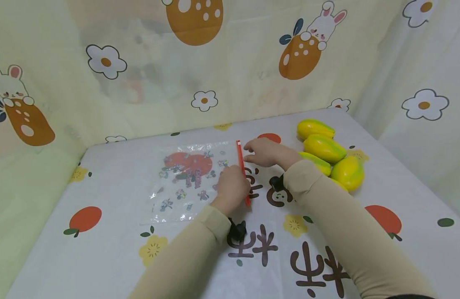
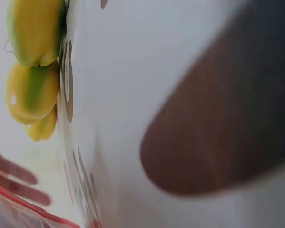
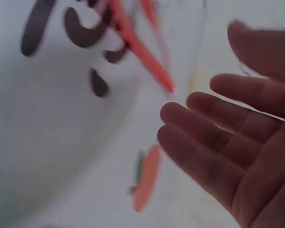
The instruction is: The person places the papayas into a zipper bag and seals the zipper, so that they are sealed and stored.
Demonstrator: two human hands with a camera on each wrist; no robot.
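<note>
A clear printed plastic bag (image 1: 185, 182) lies flat on the table, with a red strip (image 1: 239, 151) along its right edge. My left hand (image 1: 233, 187) grips this edge near its middle, fingers curled over the strip. In the left wrist view, a blurred thumb (image 2: 204, 137) fills the right side and the red edge rises at the lower left. Just right of the strip's far end is my right hand (image 1: 265, 153), holding nothing. Its fingers (image 3: 204, 137) are extended and spread in the right wrist view, where the red edge parts into two lines.
Several yellow-green, mango-like fruits (image 1: 324, 148) lie grouped at the right, beyond the right forearm. A white tablecloth (image 1: 114, 257) printed with fruit, flowers and characters covers the table. Behind it hangs a patterned curtain (image 1: 245, 54).
</note>
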